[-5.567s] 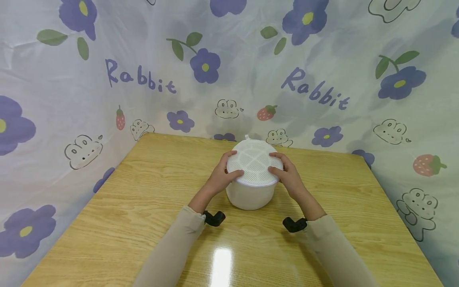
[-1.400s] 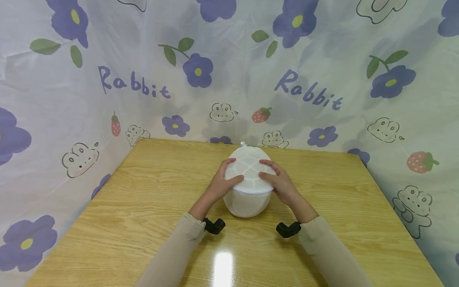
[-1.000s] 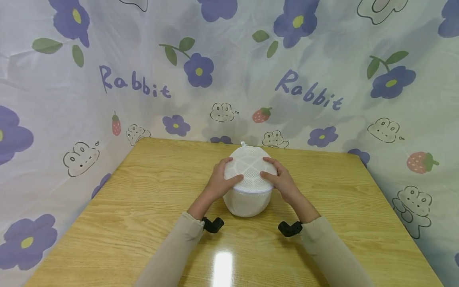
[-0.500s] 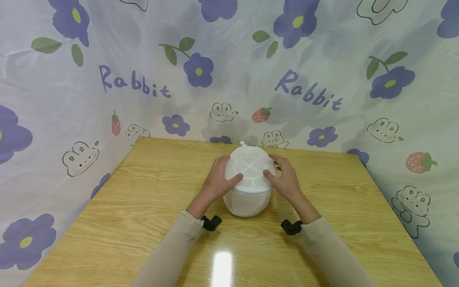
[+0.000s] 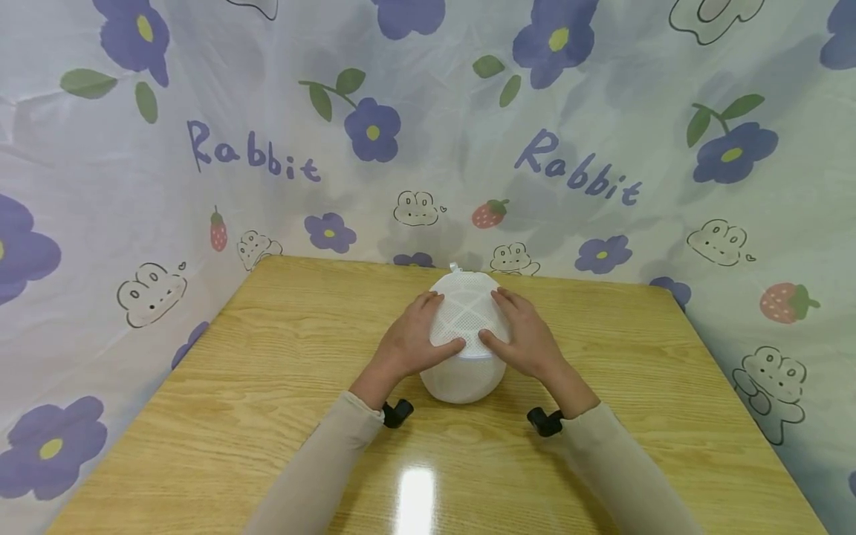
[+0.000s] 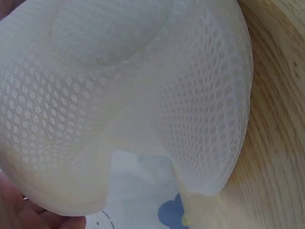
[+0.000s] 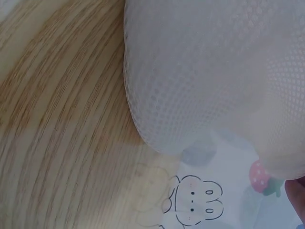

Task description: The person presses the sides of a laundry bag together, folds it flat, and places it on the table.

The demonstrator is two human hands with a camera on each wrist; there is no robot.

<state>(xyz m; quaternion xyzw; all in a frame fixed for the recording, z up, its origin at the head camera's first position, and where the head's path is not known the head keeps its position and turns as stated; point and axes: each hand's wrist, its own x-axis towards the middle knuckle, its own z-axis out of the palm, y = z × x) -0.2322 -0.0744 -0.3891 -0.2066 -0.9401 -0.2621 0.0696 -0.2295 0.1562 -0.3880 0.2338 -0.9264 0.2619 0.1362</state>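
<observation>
A white mesh laundry bag [image 5: 466,380] stands upright on the wooden table, with a pale lilac zip band around its upper part and a small loop at the back. The left hand [image 5: 408,342] presses on its left side, fingers fairly straight and thumb laid across the top near the zip. From the right, the right hand [image 5: 531,338] presses in the same way, its thumb close to the left one. Dented mesh of the bag [image 6: 200,95] fills much of the left wrist view. In the right wrist view the bag [image 7: 190,71] bulges beside the table.
The wooden table [image 5: 267,357] reaches back to a fabric backdrop [image 5: 455,134] printed with flowers, rabbits and strawberries. A black wrist camera mount [image 5: 397,413] sits at the left wrist and another mount [image 5: 545,421] at the right.
Both hands have come closer together over the bag's top, and their thumbs have moved inward. The dome looks narrower between them. The bag has stayed in its place over the last second.
</observation>
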